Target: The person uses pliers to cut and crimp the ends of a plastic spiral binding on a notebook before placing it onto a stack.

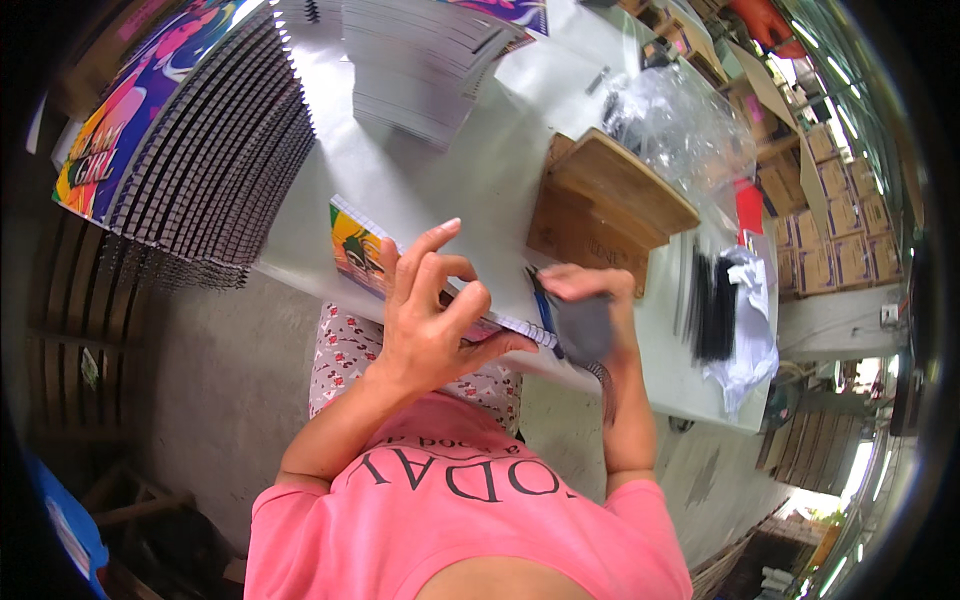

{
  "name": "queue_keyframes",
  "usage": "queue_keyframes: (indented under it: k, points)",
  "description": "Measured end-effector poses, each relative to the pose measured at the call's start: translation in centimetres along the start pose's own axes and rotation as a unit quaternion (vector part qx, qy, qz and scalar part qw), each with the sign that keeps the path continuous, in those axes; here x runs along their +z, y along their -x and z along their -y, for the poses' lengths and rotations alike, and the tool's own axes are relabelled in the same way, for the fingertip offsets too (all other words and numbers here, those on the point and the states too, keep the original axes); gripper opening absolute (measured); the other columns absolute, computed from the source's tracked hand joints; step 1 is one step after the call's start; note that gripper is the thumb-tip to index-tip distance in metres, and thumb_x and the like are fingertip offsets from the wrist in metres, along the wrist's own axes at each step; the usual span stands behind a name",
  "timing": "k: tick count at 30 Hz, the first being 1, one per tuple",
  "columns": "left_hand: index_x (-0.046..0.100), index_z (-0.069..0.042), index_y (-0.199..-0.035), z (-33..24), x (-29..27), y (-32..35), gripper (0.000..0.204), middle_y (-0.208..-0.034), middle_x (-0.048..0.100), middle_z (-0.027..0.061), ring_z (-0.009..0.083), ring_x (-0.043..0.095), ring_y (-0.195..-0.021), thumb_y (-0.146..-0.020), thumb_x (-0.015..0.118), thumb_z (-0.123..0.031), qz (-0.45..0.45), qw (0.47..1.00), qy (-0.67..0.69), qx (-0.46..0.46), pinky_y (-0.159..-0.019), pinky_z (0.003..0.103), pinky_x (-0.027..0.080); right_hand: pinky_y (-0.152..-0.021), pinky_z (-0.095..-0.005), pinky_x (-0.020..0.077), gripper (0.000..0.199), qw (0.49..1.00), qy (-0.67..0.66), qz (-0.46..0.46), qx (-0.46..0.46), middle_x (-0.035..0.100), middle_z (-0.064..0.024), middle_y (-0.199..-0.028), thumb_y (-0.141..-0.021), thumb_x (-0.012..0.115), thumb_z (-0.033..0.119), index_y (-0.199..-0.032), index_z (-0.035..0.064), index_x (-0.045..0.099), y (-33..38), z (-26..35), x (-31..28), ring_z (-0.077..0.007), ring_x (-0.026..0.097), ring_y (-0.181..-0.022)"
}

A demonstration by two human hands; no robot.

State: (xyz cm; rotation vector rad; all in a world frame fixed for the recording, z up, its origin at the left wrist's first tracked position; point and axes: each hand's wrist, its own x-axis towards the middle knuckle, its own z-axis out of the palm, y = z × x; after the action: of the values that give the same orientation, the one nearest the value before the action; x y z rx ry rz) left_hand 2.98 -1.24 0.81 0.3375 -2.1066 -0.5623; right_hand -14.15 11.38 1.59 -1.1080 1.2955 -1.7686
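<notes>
Notebook [352, 248], colourful cover, lies at near edge of white table [470, 170], under both hands. Left hand [430, 310] rests on it, fingers spread. Right hand [590, 305] closed on dark spiral wire [600, 372] at notebook's right end, blurred. Stack of spiral notebooks [200, 140] left; wooden block [615, 190] behind.

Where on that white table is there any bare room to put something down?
Bare table lies between the fanned notebook stack, the paper pile and the wooden block. It is crowded around the left hand, right hand and black coils.
</notes>
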Motion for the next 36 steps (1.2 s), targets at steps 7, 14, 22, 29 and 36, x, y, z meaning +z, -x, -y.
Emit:
queue_keyframes:
  k: [7, 14, 22, 29, 36]
  points:
    - [0.052, -0.011, -0.072, 0.3, -0.5, 0.2, 0.044, -0.084, 0.047, 0.0060, 0.0303, 0.046, -0.118, -0.059, 0.077, -0.045, 0.024, 1.000, -0.001, 0.013, -0.104, 0.054, 0.016, -0.078, -0.0324, 0.0538, 0.018, 0.980, 0.159, -0.072, 0.096, 0.069, -0.0171, -0.088, -0.070, 0.064, -0.012, -0.081, -0.0008, 0.071, -0.5, 0.0, 0.3, -0.0235, 0.068, -0.083]
    - [0.053, -0.011, -0.104, 0.4, -0.5, 0.1, 0.064, -0.085, 0.051, 0.0065, 0.0276, 0.047, -0.116, -0.056, 0.080, -0.044, 0.009, 0.999, 0.050, 0.004, -0.108, 0.052, 0.012, -0.070, -0.0289, 0.0534, 0.015, 0.993, 0.114, -0.012, 0.015, 0.069, -0.0174, -0.085, -0.068, 0.058, -0.003, -0.075, 0.0011, 0.071, -0.9, 0.3, 0.5, -0.0264, 0.068, -0.078]
    - [0.045, -0.012, -0.123, 0.9, -0.3, 0.6, 0.087, -0.097, 0.055, 0.0075, 0.0256, 0.046, -0.117, -0.052, 0.080, -0.048, -0.022, 0.998, 0.064, -0.008, -0.107, 0.058, 0.011, -0.073, -0.0282, 0.0528, 0.021, 0.991, -0.080, 0.096, -0.048, 0.070, -0.0145, -0.083, -0.065, 0.061, -0.013, -0.077, 0.0009, 0.071, -1.5, 2.4, 5.0, -0.0232, 0.068, -0.080]
    - [0.054, -0.010, -0.070, 4.9, -3.5, -1.1, 0.063, -0.089, 0.043, 0.0068, 0.0313, 0.045, -0.108, -0.036, 0.081, -0.057, -0.038, 0.997, -0.044, -0.055, -0.090, 0.050, 0.033, -0.080, -0.0283, 0.0516, 0.029, 0.994, 0.044, 0.083, -0.048, 0.069, -0.0142, -0.090, -0.069, 0.053, -0.016, -0.089, -0.0036, 0.069, -3.1, 0.3, 4.0, -0.0227, 0.067, -0.086]
    - [0.053, -0.009, -0.069, 4.5, -2.1, -1.6, 0.059, -0.099, 0.045, 0.0089, 0.0339, 0.043, -0.113, -0.041, 0.082, -0.052, -0.055, 0.998, 0.014, -0.004, -0.087, 0.046, 0.036, -0.074, -0.0245, 0.0507, 0.027, 0.985, -0.058, 0.141, -0.079, 0.070, -0.0145, -0.084, -0.066, 0.052, -0.015, -0.083, -0.0036, 0.070, -4.0, 1.2, 5.3, -0.0178, 0.066, -0.078]
